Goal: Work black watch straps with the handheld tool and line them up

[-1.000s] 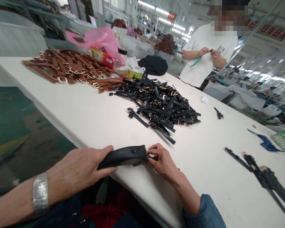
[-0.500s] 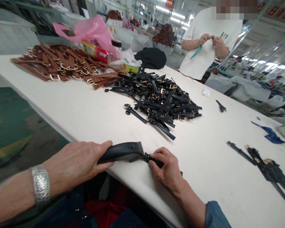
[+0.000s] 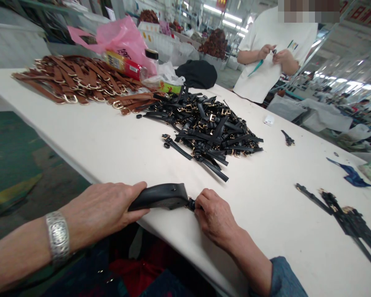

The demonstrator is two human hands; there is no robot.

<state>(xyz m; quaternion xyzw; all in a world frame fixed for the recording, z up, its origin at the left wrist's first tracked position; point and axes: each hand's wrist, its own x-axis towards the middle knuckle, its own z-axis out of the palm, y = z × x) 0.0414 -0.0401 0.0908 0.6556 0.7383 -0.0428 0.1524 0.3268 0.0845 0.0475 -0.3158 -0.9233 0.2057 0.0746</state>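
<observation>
Along the near edge of the white table [image 3: 80, 140], my left hand [image 3: 103, 210] is clamped around a black handheld device [image 3: 160, 196], its blunt end at the tip of a small black strap [image 3: 191, 204]; contact unconfirmed. My right hand [image 3: 216, 216] has its fingers closed on that strap; farther right lies a strap bundle [image 3: 344, 222].

Overhead sign [image 3: 365, 15] showing 日, pink bag [image 3: 121, 37] with illegible dark print
</observation>
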